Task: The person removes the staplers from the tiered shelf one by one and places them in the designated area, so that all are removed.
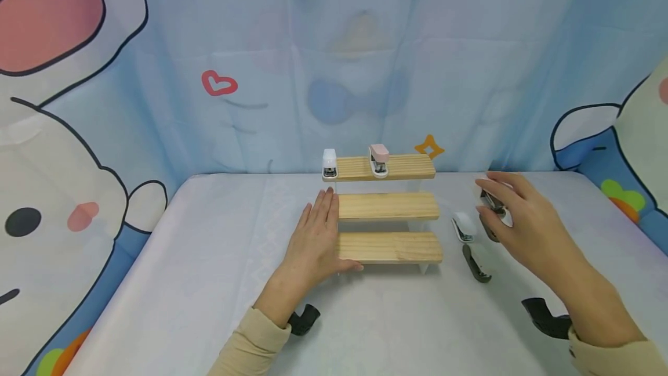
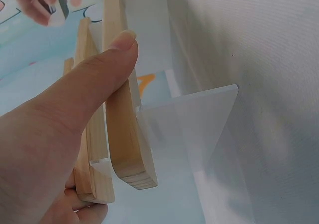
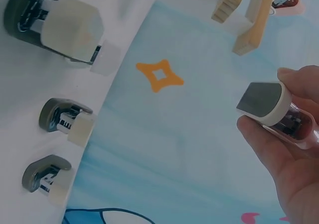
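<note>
A three-tier wooden shelf rack (image 1: 388,208) with clear supports stands on the white-covered table. My left hand (image 1: 315,242) lies along its left end, fingers straight and thumb against the front of the lowest board (image 2: 119,134). Off the rack's right side, my right hand (image 1: 532,225) holds a small stapler (image 3: 269,104) with a grey-ended white top between thumb and fingers. Below that hand are a white stapler (image 1: 463,227) and a dark-topped one (image 1: 476,264); another dark one is partly hidden by the fingers. On the top board sit a white stapler (image 1: 329,164) and a pink stapler (image 1: 379,160).
A printed blue cloth (image 1: 261,28) hangs behind the table. Black wrist mounts (image 1: 305,319) show at both wrists. White tabletop (image 1: 224,260) extends left of the rack and in front of it.
</note>
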{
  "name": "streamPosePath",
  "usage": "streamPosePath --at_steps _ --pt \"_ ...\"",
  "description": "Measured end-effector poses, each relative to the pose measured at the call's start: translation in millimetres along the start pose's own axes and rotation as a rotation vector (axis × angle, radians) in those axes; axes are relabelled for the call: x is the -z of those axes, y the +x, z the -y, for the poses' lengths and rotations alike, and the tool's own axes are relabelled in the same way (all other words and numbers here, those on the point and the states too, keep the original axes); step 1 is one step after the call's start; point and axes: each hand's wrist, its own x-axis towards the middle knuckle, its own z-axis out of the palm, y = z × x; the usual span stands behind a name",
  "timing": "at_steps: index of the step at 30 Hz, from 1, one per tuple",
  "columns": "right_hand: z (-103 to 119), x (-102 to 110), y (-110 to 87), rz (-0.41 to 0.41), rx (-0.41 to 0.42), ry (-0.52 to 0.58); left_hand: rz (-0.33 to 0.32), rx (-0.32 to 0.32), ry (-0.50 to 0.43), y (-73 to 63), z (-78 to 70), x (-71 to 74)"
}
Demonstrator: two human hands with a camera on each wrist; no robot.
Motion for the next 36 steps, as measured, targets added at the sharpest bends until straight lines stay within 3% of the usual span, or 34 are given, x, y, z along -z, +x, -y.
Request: streamPosePath --at_steps 9,20,31,36 --pt "-7.5 1.4 -14.7 0.041 -0.024 -0.015 0.014 0.005 -0.005 0.7 -1.0 -0.5" --pt "-20.3 -0.9 -29.1 0.154 -0.157 -0.048 0.030 0.010 -0.018 1.6 -2.6 -0.7" --pt "-38.4 -3.0 -35.1 0.226 -0.146 -0.019 0.023 0.013 -0.024 0.4 -0.9 2.3" --pt "-44.7 -4.7 -37.5 0.325 -0.228 0.009 0.020 0.006 -0.023 0.1 -0.9 2.4"
